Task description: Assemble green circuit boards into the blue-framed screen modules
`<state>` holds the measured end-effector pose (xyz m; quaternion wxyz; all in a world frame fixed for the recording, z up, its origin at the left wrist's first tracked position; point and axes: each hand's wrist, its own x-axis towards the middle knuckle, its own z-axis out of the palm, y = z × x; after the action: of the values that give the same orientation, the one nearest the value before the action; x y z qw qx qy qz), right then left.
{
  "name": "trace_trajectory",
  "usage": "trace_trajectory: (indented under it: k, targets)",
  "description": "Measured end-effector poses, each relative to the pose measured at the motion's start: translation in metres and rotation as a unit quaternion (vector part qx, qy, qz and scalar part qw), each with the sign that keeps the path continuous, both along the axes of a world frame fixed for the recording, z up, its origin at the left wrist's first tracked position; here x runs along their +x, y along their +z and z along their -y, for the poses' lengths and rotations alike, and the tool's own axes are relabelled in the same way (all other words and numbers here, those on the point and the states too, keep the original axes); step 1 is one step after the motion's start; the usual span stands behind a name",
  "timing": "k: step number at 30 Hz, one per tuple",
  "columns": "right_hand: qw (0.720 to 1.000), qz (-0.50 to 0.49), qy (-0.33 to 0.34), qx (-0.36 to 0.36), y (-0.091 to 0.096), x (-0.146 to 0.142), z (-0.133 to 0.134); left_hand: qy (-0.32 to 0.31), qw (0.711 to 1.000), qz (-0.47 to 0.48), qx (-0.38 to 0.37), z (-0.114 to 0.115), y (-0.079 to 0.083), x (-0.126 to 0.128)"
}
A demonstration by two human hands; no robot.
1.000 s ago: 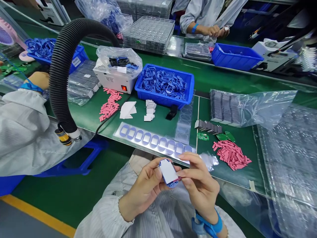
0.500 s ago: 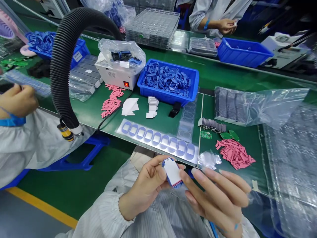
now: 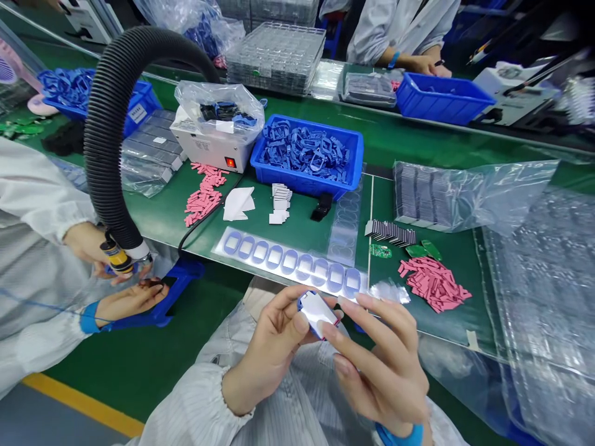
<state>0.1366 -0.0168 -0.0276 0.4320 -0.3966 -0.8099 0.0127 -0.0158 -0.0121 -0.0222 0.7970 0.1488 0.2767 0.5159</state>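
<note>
My left hand (image 3: 272, 347) is closed around a small blue frame with a white cell in it (image 3: 317, 311), held over my lap just below the table edge. My right hand (image 3: 381, 362) is beside it with its fingers stretched out, the index fingertip touching the part's lower right edge. Just beyond my hands, a clear strip of blue oval frames (image 3: 288, 261) lies along the near edge of the green table (image 3: 325, 229).
A blue bin of blue frames (image 3: 309, 155), white pads (image 3: 280, 203), pink strips (image 3: 434, 284), small green boards (image 3: 381, 251), and bagged dark parts (image 3: 427, 198) lie on the table. A black ribbed hose (image 3: 105, 124) arches at left, above a co-worker's hands (image 3: 118, 291). Another person works at the far side (image 3: 409, 37).
My right hand let go of the part, opened out and came back to touch it with straight fingers. The co-worker at left lowered both hands under the hose end.
</note>
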Motion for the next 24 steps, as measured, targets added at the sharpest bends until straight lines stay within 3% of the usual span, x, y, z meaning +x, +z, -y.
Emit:
trace_trajectory:
  k: [3,6,12,15,24]
  targets:
    - [0.996,-0.088,-0.019,0.003,-0.001,-0.006,0.001,0.017,0.999,-0.014,0.034,0.002,-0.001,0.002]
    - [0.993,-0.111,-0.031,0.004,-0.001,-0.013,0.0,0.039,0.997,-0.03,0.061,0.004,-0.002,0.004]
    - [0.966,-0.241,-0.061,-0.07,-0.001,-0.025,-0.005,0.07,0.992,-0.074,0.075,0.006,-0.005,0.004]
    - [0.956,-0.268,-0.025,-0.116,-0.001,-0.027,-0.008,0.086,0.989,-0.083,0.084,0.008,-0.007,0.004]
    - [0.952,-0.276,0.077,-0.102,-0.005,-0.025,-0.013,0.103,0.989,-0.064,0.08,0.016,-0.011,0.007]
